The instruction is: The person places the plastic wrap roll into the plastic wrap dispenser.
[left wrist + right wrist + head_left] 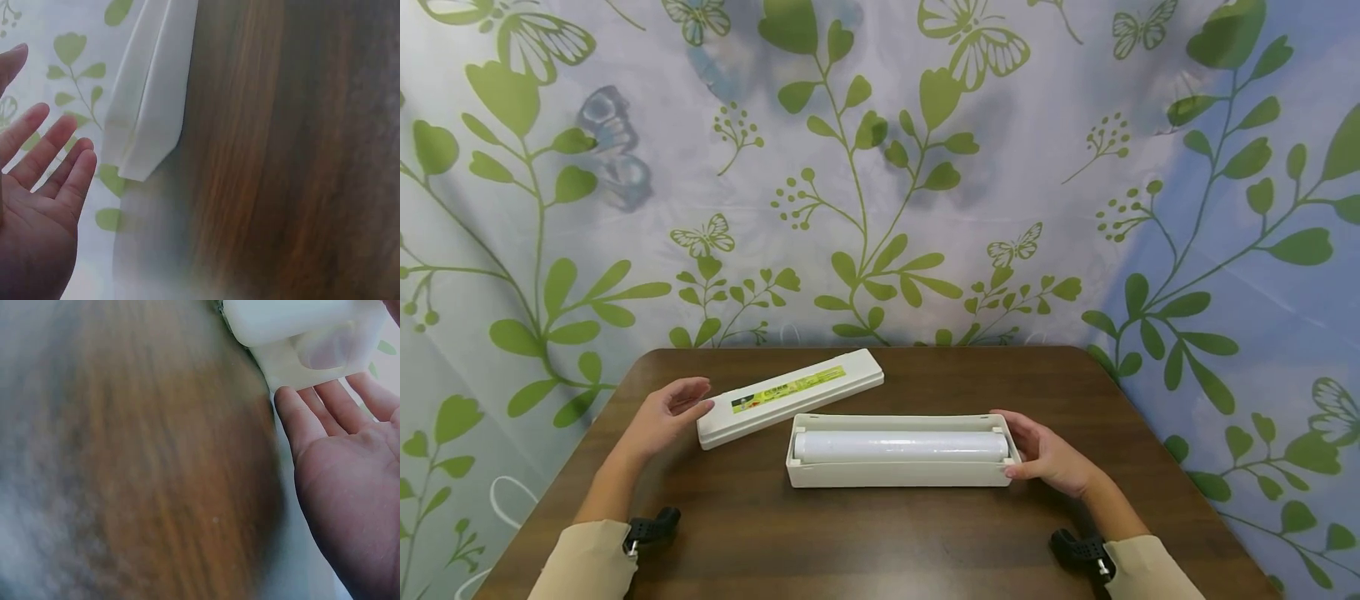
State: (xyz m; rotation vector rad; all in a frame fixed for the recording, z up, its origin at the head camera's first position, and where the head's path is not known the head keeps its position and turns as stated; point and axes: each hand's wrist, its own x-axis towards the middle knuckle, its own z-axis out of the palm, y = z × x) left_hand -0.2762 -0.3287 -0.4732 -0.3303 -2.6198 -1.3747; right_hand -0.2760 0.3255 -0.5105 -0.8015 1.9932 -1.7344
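Observation:
A long white plastic-wrap box [898, 476] lies across the table, its top off. Inside it rests a glossy white roll of plastic wrap [901, 446]. My right hand [1048, 457] grips the right end of the box, thumb at the front corner and fingers at the back one; in the right wrist view the fingers [303, 419] meet the box end [294, 369]. Slanting behind and to the left is the white lid [790, 410] with a yellow-green label. Near the lid's left end my left hand [662, 421] has relaxed, spread fingers; the left wrist view shows it apart from the lid [156, 94].
A dark brown wooden table [895, 542] carries everything. Right behind its back edge hangs a curtain [880, 183] printed with green leaves and butterflies. Black wrist mounts [653, 527] sit at both beige cuffs.

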